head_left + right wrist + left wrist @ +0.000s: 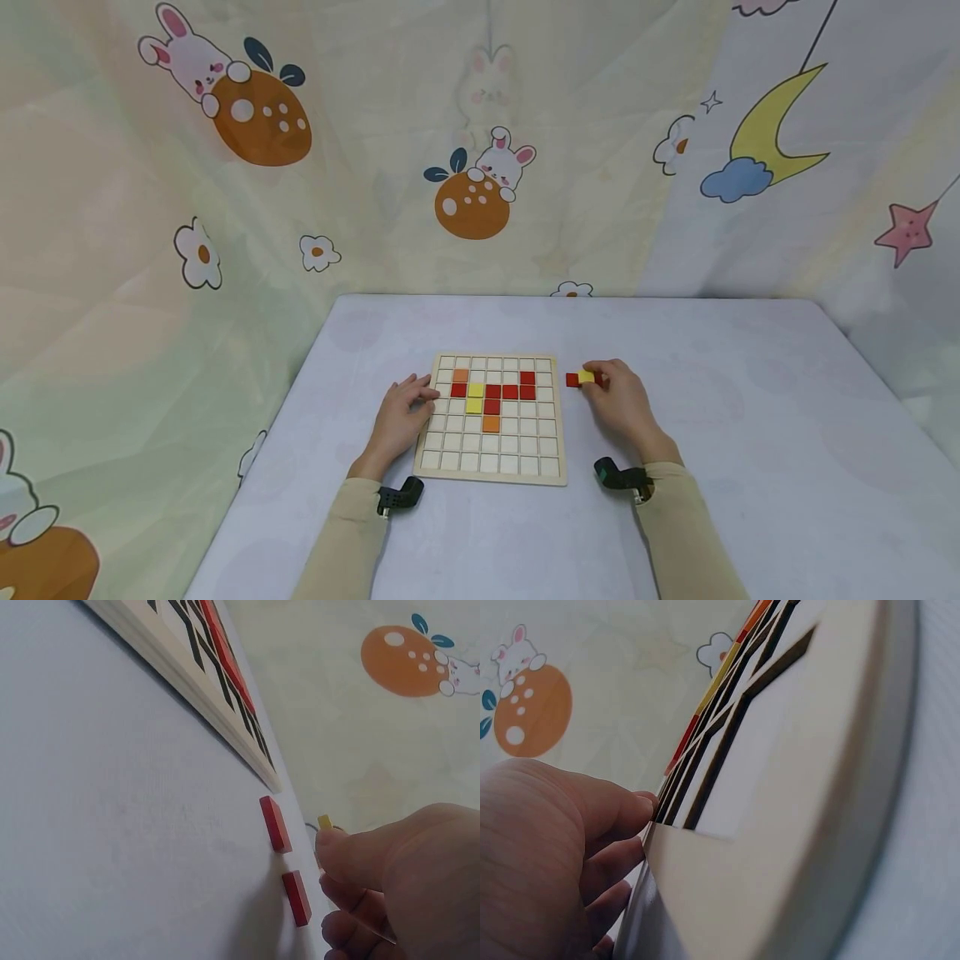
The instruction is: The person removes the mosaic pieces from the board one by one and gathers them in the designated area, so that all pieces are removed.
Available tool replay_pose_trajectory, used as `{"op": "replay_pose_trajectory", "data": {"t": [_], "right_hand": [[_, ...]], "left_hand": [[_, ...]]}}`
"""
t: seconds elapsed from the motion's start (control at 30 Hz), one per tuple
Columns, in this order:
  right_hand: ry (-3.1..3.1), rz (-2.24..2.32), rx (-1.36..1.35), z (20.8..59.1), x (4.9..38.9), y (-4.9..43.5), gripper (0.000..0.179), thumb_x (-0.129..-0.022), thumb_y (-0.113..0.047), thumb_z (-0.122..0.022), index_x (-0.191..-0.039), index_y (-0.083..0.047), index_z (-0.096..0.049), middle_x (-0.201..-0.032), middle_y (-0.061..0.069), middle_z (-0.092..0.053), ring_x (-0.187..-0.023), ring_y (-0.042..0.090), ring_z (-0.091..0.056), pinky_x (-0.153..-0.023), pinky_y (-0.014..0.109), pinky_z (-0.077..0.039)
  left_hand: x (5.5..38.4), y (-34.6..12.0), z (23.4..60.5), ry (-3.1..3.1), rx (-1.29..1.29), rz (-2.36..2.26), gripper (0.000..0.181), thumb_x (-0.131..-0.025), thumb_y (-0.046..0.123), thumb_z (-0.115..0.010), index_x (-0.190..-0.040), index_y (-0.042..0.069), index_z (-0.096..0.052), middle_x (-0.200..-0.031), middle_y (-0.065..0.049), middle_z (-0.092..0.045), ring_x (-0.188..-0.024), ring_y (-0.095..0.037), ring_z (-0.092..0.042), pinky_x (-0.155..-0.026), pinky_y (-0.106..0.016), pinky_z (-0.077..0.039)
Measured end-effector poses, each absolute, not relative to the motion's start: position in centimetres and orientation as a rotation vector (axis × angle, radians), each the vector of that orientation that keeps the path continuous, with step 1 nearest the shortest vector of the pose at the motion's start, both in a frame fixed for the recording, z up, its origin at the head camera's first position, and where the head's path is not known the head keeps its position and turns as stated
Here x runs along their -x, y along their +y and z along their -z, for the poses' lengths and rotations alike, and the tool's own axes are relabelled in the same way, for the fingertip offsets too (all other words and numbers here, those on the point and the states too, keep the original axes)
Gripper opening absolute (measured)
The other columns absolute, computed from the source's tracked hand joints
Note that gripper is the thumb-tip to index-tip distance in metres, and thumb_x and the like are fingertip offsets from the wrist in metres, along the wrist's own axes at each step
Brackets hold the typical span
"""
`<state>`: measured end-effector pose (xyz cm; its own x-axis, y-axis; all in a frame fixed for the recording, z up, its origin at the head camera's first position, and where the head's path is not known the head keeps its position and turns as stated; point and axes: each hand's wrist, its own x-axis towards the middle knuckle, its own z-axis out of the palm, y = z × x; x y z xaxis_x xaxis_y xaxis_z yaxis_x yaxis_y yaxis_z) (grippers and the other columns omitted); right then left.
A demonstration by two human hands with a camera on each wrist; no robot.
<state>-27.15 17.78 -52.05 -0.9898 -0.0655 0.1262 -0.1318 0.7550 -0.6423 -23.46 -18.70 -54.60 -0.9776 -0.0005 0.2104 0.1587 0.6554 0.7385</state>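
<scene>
My right hand (621,404) pinches a yellow square tile (586,377) between thumb and fingers, just off the board's right side. Two red tiles lie near it on the table; the right wrist view shows one red tile (276,824) and another red tile (297,898) beneath the raised yellow tile (325,822). A pale wooden grid board (525,468) lies flat, with several red, orange and yellow tiles in its upper and middle cells. Along its left edge rests my left hand (398,421), fingers loose and holding no tile; its fingertips (646,802) are right at the frame.
The board stands on a table (750,400) covered in pale cloth. Behind it hangs a curtain (600,208) printed with rabbits, flowers and a moon. Each wrist carries a black camera, such as the right one (621,475).
</scene>
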Motion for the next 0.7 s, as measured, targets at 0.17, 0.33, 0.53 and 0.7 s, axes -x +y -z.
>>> {"op": "replay_pose_trajectory", "data": {"t": [0.17, 0.33, 0.53, 0.7], "right_hand": [[-2.827, -1.031, -0.165, 52.1, 27.2, 18.2, 0.033, -0.092, -0.013, -0.065, -0.123, -0.003, -0.063, -0.111, 0.016, -0.059, -0.088, 0.027, -0.052, -0.073, 0.036, -0.045], [-2.822, -1.03, -0.143, 52.1, 27.2, 18.5, 0.032, -0.091, -0.011, -0.066, -0.122, -0.003, -0.064, -0.112, 0.016, -0.059, -0.089, 0.027, -0.054, -0.074, 0.037, -0.047], [-2.834, -1.017, -0.105, 52.2, 27.4, 19.0, 0.032, -0.092, -0.012, -0.063, -0.123, -0.003, -0.062, -0.118, 0.018, -0.057, -0.089, 0.028, -0.053, -0.074, 0.036, -0.047], [-2.832, -1.016, -0.085, 52.3, 27.4, 19.5, 0.032, -0.092, -0.011, -0.063, -0.123, -0.002, -0.062, -0.119, 0.019, -0.056, -0.089, 0.028, -0.053, -0.073, 0.036, -0.046]], "left_hand": [[23.4, -18.7, 54.5, -2.667, 0.143, 1.223, 0.014, -0.091, 0.009, -0.065, -0.101, 0.012, -0.073, -0.14, -0.011, -0.055, -0.141, -0.032, -0.036, -0.12, -0.048, -0.012], [23.3, -18.7, 54.4, -2.659, 0.148, 1.236, 0.014, -0.09, 0.008, -0.065, -0.101, 0.012, -0.073, -0.14, -0.011, -0.055, -0.14, -0.032, -0.037, -0.12, -0.048, -0.011], [23.3, -18.7, 54.5, -2.656, 0.142, 1.242, 0.014, -0.09, 0.008, -0.066, -0.101, 0.012, -0.073, -0.139, -0.011, -0.056, -0.14, -0.032, -0.037, -0.12, -0.047, -0.012], [23.3, -18.7, 54.5, -2.652, 0.141, 1.238, 0.014, -0.09, 0.008, -0.065, -0.101, 0.012, -0.073, -0.139, -0.012, -0.055, -0.14, -0.032, -0.037, -0.12, -0.048, -0.012]]}}
